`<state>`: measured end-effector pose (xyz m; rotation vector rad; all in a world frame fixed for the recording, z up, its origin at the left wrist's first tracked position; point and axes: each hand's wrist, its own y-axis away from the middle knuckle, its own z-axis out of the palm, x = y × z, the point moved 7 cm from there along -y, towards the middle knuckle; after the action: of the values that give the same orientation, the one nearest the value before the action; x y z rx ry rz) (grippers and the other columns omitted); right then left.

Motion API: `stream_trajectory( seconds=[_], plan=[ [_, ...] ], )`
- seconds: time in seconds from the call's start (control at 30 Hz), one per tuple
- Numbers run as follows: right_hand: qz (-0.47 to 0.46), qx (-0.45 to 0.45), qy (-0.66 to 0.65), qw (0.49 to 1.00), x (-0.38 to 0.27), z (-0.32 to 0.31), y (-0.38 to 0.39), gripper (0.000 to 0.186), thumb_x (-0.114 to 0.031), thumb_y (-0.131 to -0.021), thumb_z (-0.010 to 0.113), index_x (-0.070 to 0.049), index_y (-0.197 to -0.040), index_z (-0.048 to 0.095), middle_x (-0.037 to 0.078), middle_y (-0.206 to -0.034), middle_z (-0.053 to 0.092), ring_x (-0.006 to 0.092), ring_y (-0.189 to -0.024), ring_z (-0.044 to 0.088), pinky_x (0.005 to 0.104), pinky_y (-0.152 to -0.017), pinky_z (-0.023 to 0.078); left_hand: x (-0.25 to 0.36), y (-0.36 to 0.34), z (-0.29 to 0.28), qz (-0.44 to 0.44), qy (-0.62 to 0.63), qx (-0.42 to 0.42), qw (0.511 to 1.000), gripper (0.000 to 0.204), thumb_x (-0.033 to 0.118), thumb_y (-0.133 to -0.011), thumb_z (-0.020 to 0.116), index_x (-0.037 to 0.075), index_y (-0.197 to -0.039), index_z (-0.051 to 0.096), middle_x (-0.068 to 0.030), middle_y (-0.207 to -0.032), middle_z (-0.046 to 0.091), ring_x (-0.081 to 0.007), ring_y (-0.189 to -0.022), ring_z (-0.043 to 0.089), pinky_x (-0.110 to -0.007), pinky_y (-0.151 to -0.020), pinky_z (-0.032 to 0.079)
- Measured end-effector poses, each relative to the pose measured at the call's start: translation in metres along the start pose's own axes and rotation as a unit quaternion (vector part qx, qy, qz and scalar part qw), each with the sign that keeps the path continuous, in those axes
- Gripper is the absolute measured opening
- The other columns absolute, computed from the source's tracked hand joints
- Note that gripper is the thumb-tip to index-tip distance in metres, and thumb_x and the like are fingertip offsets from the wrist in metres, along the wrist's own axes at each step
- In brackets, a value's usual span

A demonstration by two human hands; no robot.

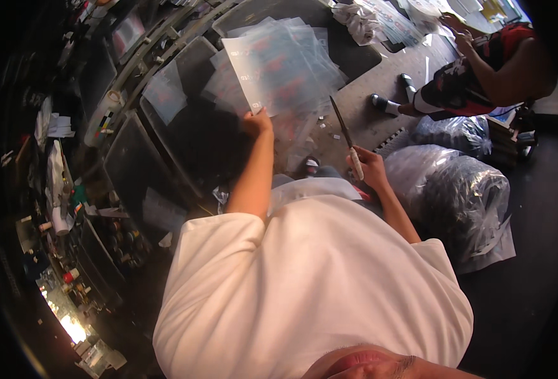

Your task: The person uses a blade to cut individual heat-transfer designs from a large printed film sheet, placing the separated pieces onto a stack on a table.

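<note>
My left hand (257, 122) is stretched forward, its fingers closed on the near corner of a translucent plastic bag (246, 72) with a pale printed edge strip. That bag lies over a spread pile of similar clear bags (298, 69) with reddish print, on a dark table (209, 142). In my right hand (370, 168) is a knife (345, 129), gripped by its pale handle. Its long, narrow dark blade points up and away, beside the pile's right side and apart from it.
Large clear plastic sacks (459, 189) stand on the floor to my right. Beyond them, at the far right, is another person (494, 69) in dark and red clothes. Several dark tabletops (133, 158) and cluttered shelves (70, 208) line the left. Crumpled white plastic (358, 22) lies at the far end.
</note>
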<state>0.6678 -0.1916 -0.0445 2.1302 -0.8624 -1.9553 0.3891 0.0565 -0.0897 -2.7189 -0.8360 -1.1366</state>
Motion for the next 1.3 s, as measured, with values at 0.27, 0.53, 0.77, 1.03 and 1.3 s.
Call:
stream_trajectory(
  seconds=[0.27,0.53,0.77,1.03,1.3],
  plan=[
    [-0.013,-0.078,0.034,0.996,0.006,0.039,-0.013,0.045,-0.022,-0.081,0.073,-0.002,-0.120,0.062,0.000,-0.062,0.059,0.0054,-0.051,0.049,0.0233,-0.046,0.038,-0.119,-0.089,-0.108,0.039,0.253,-0.169,0.952,0.015,0.008,-0.077,0.075,0.003,-0.089,0.068,0.0008,-0.075,0.065,-0.0070,-0.063,0.058,-0.020,-0.057,0.046],
    [0.033,-0.367,0.049,0.928,0.001,0.122,0.013,0.028,-0.027,-0.089,0.064,0.001,-0.095,0.062,0.000,-0.063,0.054,0.0078,-0.052,0.050,0.0245,-0.046,0.041,-0.228,-0.210,-0.240,0.093,-0.021,-0.311,0.946,0.023,0.010,-0.068,0.081,0.001,-0.085,0.069,-0.0038,-0.075,0.069,-0.0096,-0.066,0.061,-0.026,-0.062,0.048],
    [0.069,-0.432,0.168,0.883,0.019,0.181,0.049,0.039,-0.037,-0.089,0.062,-0.002,-0.108,0.062,0.003,-0.072,0.058,0.0083,-0.058,0.054,0.0243,-0.049,0.045,-0.241,-0.226,-0.318,0.244,-0.173,0.060,0.952,0.031,0.029,-0.073,0.079,0.003,-0.088,0.070,-0.0113,-0.076,0.069,-0.0218,-0.071,0.066,-0.033,-0.068,0.050],
    [0.109,-0.407,0.092,0.902,0.035,0.236,0.070,0.029,-0.021,-0.089,0.060,-0.002,-0.110,0.054,0.002,-0.078,0.055,0.0110,-0.067,0.054,0.0260,-0.062,0.046,-0.245,0.013,-0.201,-0.123,0.241,-0.510,0.816,0.015,0.016,-0.089,0.061,0.002,-0.096,0.064,-0.0073,-0.089,0.069,-0.0153,-0.075,0.065,-0.026,-0.065,0.052],
    [0.099,-0.431,0.068,0.894,0.031,0.274,0.078,0.040,-0.028,-0.090,0.061,0.000,-0.118,0.055,0.000,-0.078,0.055,0.0096,-0.064,0.054,0.0245,-0.056,0.046,-0.322,0.020,-0.164,-0.402,0.562,-0.145,0.709,0.028,0.035,-0.085,0.069,0.009,-0.095,0.063,-0.0027,-0.084,0.066,-0.0130,-0.072,0.063,-0.025,-0.065,0.052]
  ],
)
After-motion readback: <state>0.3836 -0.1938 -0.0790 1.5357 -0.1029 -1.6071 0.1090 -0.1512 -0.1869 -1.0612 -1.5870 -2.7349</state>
